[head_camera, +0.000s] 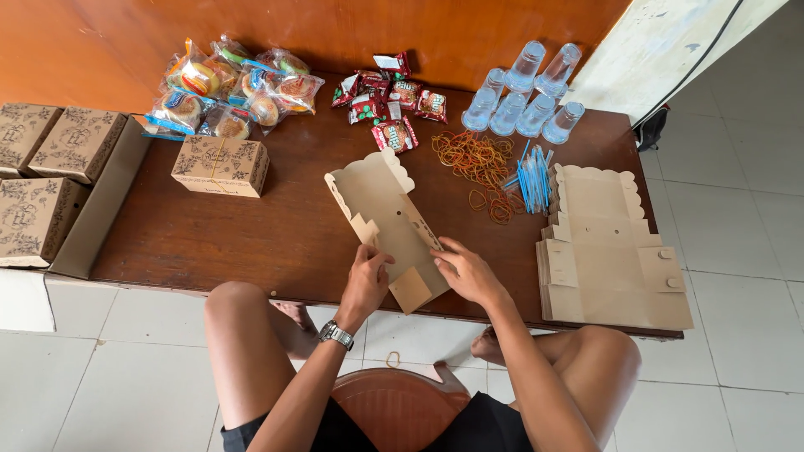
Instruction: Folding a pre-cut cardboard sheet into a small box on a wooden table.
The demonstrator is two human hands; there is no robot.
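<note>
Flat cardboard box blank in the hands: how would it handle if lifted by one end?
The box blank is thin creased sheet, so it probably flexes at the folds and its flaps droop. Likely very light. Both the left hand and right hand press it to the table, suggesting it slides easily.

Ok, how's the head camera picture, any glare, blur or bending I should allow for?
Head view: even daylight, soft shadows, sharp over both hands, left hand and right hand, on the flat cardboard box; mild sheen on the dark table and the plastic cups; wide-angle bending toward the edges.
</note>
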